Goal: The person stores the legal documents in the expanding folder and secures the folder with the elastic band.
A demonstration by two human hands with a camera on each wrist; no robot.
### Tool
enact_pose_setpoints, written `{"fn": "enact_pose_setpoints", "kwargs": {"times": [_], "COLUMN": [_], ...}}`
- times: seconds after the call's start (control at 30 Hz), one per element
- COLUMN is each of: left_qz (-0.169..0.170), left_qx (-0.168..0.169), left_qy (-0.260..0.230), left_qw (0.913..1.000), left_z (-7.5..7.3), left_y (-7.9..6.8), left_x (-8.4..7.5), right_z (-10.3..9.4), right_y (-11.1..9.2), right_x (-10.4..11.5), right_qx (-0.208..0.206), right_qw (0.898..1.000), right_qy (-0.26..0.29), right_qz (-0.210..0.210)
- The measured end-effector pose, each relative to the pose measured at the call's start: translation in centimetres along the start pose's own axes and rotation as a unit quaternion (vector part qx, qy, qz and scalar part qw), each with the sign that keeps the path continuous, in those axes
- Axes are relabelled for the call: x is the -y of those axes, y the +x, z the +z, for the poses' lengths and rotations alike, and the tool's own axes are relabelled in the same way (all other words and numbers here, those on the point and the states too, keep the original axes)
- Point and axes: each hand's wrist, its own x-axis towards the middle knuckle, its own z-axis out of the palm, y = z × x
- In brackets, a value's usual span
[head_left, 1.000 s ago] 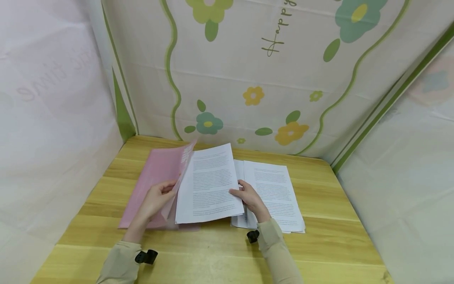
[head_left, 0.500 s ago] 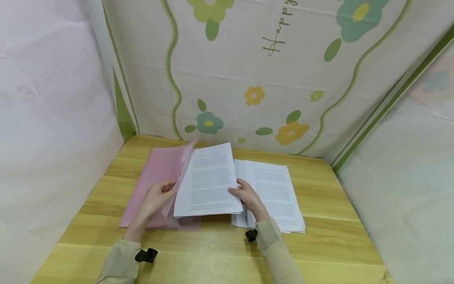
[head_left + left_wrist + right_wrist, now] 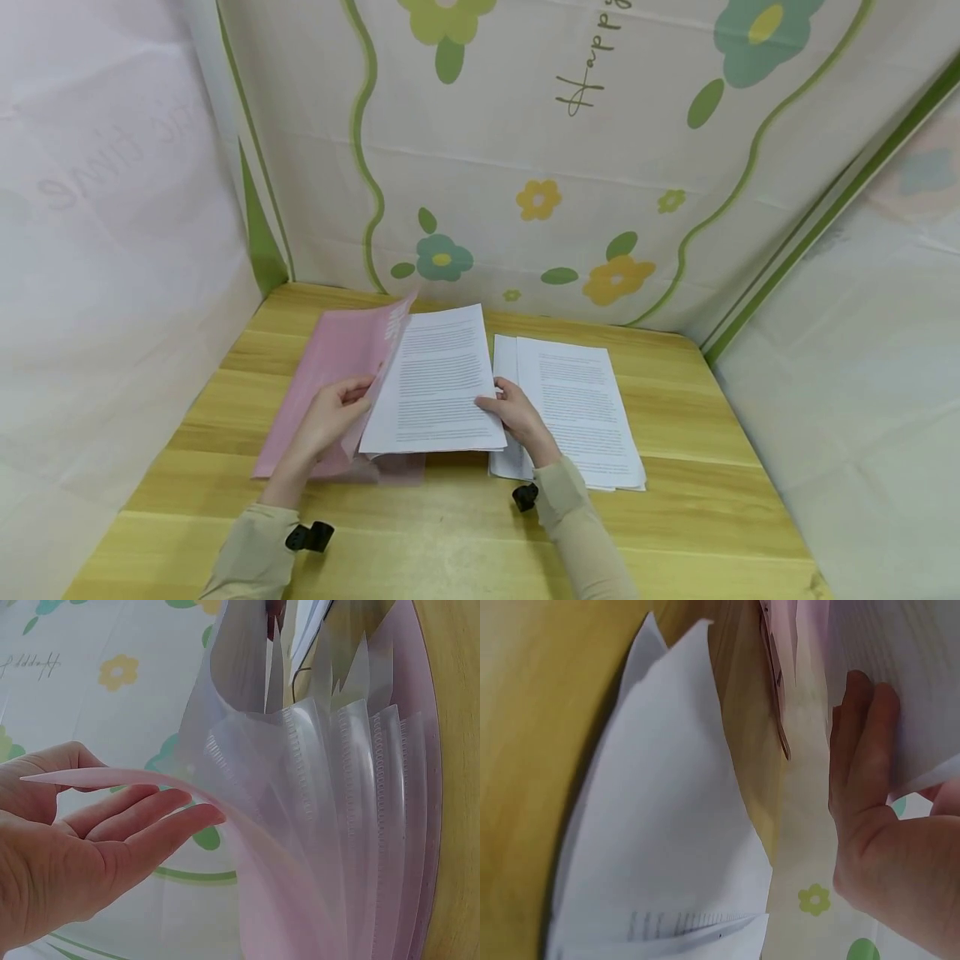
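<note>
A pink folder (image 3: 337, 337) with clear plastic pockets (image 3: 364, 795) lies at the left of the table in the head view. My left hand (image 3: 326, 421) holds its lifted front cover, thumb on one side and fingers on the other; the cover bends in the left wrist view. My right hand (image 3: 521, 421) grips a few printed sheets (image 3: 438, 379) by their right edge, thumb on top and fingers behind. The sheets tilt above the table, and their left edge meets the raised cover, which hides part of that edge.
A stack of printed papers (image 3: 581, 400) lies on the wooden table (image 3: 690, 433), right of the held sheets and partly under my right hand. Flower-patterned cloth (image 3: 480, 158) walls in the table at the back and both sides.
My right hand has shifted slightly left with the sheets, bringing them nearer the folder, and their lower edge has risen. The left hand keeps its hold on the cover, almost unmoved.
</note>
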Motion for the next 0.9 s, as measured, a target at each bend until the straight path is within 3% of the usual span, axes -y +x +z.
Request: {"fn": "enact_pose_setpoints", "kwargs": {"times": [0.47,0.73,0.9], "left_qz": [-0.007,-0.009,-0.007], "left_qx": [0.000,0.003,0.000], "left_qy": [-0.011,0.001,0.006], "left_qw": [0.9999,1.0000,1.0000], "left_z": [-0.1,-0.1,-0.2], "left_y": [0.1,0.1,0.2], "left_x": [0.0,0.0,0.1], "right_z": [1.3,0.3,-0.4], "right_y": [0.1,-0.3,-0.4], "right_x": [0.1,0.5,1.0], "right_qx": [0.019,0.043,0.036], "right_qw": [1.000,0.997,0.995], "right_qy": [-0.012,-0.060,-0.094], "right_qz": [-0.020,-0.004,-0.005]}}
